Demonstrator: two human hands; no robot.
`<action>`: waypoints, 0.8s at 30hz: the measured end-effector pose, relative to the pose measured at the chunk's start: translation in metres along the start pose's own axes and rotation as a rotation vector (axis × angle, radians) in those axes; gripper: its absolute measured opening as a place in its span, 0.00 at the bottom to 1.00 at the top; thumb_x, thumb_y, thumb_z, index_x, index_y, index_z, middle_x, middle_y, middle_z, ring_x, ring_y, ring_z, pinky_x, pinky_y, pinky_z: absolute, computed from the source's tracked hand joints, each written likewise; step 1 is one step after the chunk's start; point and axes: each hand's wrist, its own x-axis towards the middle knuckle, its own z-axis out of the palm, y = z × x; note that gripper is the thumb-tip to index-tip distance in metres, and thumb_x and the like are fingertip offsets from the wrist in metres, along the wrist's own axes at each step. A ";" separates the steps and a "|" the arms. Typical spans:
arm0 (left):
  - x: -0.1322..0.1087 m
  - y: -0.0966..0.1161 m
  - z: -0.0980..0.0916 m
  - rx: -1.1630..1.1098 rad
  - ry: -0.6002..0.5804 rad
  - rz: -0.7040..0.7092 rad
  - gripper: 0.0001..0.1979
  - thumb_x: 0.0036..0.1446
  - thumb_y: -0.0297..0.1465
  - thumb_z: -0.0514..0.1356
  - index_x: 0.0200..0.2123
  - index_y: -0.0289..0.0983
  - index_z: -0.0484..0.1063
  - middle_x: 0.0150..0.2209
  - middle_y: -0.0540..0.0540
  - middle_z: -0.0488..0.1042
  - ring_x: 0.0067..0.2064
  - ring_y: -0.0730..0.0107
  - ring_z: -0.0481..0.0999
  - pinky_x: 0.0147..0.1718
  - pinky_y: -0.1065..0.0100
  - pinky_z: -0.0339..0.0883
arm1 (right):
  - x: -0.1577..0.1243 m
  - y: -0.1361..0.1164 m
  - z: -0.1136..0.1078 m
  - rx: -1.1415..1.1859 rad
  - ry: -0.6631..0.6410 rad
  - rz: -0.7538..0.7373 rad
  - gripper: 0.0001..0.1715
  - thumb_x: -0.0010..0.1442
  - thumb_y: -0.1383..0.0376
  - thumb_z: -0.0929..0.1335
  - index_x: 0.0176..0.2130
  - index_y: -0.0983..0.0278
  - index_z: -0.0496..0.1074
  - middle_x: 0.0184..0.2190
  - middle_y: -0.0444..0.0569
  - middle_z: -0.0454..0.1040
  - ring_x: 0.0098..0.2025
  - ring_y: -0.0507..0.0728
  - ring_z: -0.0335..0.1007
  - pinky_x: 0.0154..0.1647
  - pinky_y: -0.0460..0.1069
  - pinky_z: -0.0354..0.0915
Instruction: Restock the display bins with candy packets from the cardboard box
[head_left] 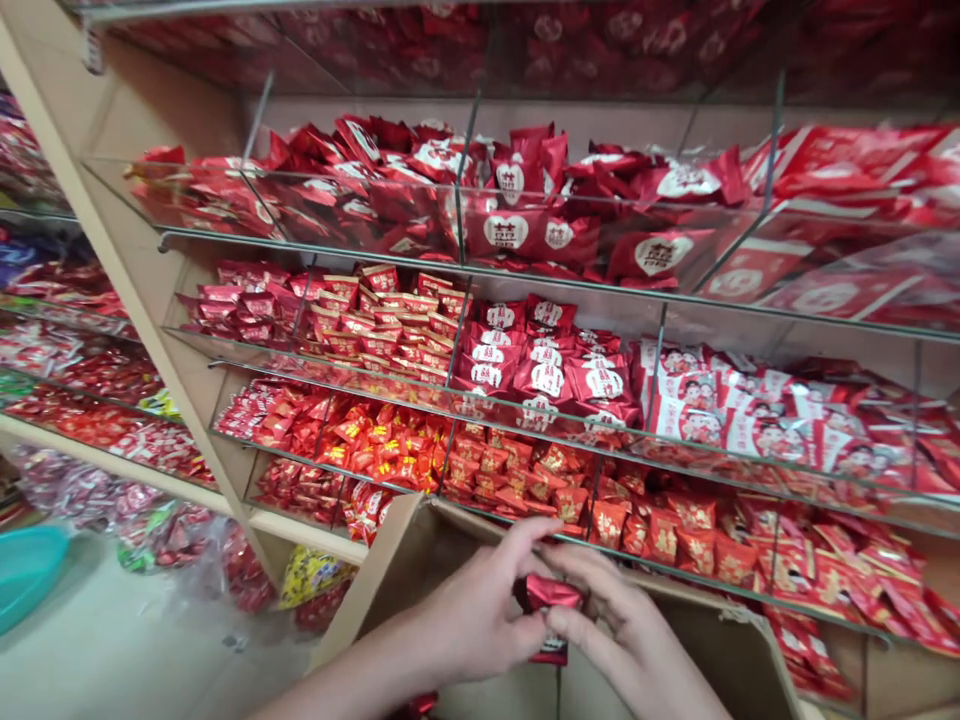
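Left hand point(480, 620) and right hand point(624, 622) grasp a red packet point(553, 592) in their fingers point(529, 633) over the box point(367, 588); pinching lightly should spare it.

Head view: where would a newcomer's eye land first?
Probably on the tiered shelf unit packed with mostly red packets, which fills most of the picture. Next, at lower centre, the left hand and right hand hold a shiny dark red packet between their fingers above an open cardboard box. A turquoise basin stands out at the left edge.
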 end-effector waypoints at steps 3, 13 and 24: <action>-0.005 -0.006 0.002 0.066 0.086 0.054 0.28 0.47 0.23 0.57 0.52 0.41 0.52 0.37 0.48 0.71 0.40 0.68 0.71 0.42 0.65 0.64 | 0.006 -0.012 -0.003 -0.107 -0.140 -0.027 0.13 0.58 0.61 0.63 0.44 0.59 0.66 0.44 0.50 0.69 0.47 0.56 0.66 0.48 0.50 0.63; -0.022 0.002 -0.025 0.082 0.559 0.330 0.21 0.54 0.24 0.53 0.50 0.44 0.53 0.42 0.46 0.66 0.41 0.71 0.69 0.41 0.68 0.65 | 0.060 -0.084 -0.040 -0.241 0.153 -0.288 0.03 0.56 0.63 0.64 0.33 0.60 0.64 0.33 0.46 0.71 0.35 0.52 0.69 0.33 0.46 0.66; -0.046 -0.044 -0.036 0.106 0.545 0.093 0.08 0.53 0.29 0.55 0.39 0.41 0.68 0.32 0.48 0.73 0.33 0.71 0.71 0.35 0.73 0.65 | 0.192 -0.088 -0.074 -0.674 0.518 -0.501 0.11 0.55 0.67 0.61 0.38 0.63 0.67 0.37 0.51 0.72 0.40 0.57 0.67 0.44 0.53 0.62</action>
